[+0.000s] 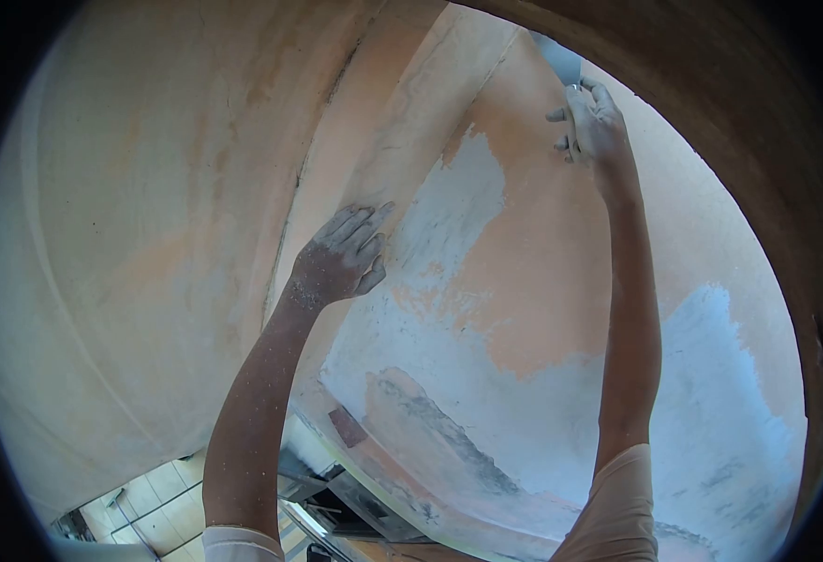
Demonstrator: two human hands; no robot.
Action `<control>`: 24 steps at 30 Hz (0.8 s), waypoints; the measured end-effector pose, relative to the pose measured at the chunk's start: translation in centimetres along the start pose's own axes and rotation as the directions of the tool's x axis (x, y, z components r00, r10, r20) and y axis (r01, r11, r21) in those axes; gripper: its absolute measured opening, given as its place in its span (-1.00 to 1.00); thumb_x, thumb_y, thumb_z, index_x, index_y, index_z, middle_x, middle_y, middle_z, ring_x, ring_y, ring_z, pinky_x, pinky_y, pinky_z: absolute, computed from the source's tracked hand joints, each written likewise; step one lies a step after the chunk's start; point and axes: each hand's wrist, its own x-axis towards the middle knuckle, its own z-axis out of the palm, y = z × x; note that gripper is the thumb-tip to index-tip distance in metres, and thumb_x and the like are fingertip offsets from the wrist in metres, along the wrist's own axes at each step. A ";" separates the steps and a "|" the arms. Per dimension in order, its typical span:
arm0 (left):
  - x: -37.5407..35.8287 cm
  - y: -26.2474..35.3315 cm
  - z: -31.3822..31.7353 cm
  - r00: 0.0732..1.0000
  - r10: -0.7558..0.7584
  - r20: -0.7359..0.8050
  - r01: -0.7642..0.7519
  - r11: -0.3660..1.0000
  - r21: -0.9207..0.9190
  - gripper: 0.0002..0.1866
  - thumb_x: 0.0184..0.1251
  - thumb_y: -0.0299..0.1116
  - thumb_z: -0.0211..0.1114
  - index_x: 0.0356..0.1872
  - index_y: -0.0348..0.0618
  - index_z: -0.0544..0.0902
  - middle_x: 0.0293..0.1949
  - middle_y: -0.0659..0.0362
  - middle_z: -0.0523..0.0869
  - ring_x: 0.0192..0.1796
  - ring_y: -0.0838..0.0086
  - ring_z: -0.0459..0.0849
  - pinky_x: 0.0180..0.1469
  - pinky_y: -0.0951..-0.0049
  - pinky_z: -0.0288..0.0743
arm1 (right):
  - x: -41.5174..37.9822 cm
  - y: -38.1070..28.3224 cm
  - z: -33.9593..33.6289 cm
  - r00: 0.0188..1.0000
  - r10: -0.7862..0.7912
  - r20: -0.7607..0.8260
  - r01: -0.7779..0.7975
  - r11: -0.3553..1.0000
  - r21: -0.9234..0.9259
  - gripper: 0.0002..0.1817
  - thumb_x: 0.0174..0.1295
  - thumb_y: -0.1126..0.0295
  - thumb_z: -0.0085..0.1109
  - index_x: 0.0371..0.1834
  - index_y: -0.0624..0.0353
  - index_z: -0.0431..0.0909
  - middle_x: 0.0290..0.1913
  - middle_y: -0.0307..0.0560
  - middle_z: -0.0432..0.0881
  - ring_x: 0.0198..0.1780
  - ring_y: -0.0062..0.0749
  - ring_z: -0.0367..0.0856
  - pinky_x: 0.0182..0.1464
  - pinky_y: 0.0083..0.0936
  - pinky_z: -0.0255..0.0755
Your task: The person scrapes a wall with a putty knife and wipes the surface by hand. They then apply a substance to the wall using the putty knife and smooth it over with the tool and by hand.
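Note:
My left hand (341,253), dusted with white powder, rests against the curved wall surface beside a long seam. Its index finger is stretched out and the other fingers bend a little; I see nothing in it. Higher up and to the right, my right hand (594,122) grips a putty knife (561,62) by its handle, which the fingers mostly hide. The wide grey blade points up near the top edge of the surface. Pale filler (453,211) is spread in an uneven patch between my hands, over an orange-tan area (533,281).
A dark curved rim (711,103) arches along the upper right. Another light filler patch (730,375) lies to the right of my right arm. Below are a tiled floor (154,506) and dark framed equipment (355,501). A large smooth panel (149,234) fills the left.

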 end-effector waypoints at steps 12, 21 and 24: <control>-0.2 -0.1 0.4 0.999 0.007 -0.044 -0.007 1.000 0.000 -0.87 -0.02 -0.38 0.24 -0.51 -0.22 0.51 0.18 0.04 0.53 0.05 0.20 0.58 0.19 0.20 0.45 | 1.8 0.0 -4.1 0.982 -0.056 0.180 0.115 0.936 -0.334 -0.54 0.36 0.20 0.01 0.30 0.03 0.41 -0.51 -0.27 0.49 -0.66 -0.72 0.30 -0.63 -0.67 0.26; -0.3 -0.2 0.6 0.998 0.005 -0.061 -0.006 1.000 -0.015 -0.86 -0.03 -0.40 0.25 -0.55 -0.24 0.50 0.16 0.04 0.55 0.05 0.19 0.58 0.18 0.19 0.45 | 2.0 1.7 -4.1 0.974 -0.174 0.146 0.200 0.962 -0.185 -0.60 0.29 0.27 0.09 0.18 0.08 0.53 -0.55 -0.29 0.47 -0.64 -0.70 0.29 -0.56 -0.62 0.27; -0.3 -0.1 0.6 0.999 0.001 -0.037 -0.002 1.000 -0.008 -0.85 0.00 -0.38 0.25 -0.56 -0.23 0.51 0.16 0.05 0.55 0.07 0.23 0.58 0.21 0.22 0.43 | 1.7 1.1 -4.0 0.974 -0.052 0.220 0.133 0.919 -0.372 -0.61 0.30 0.28 0.07 0.18 0.08 0.52 -0.58 -0.30 0.43 -0.66 -0.70 0.27 -0.56 -0.64 0.26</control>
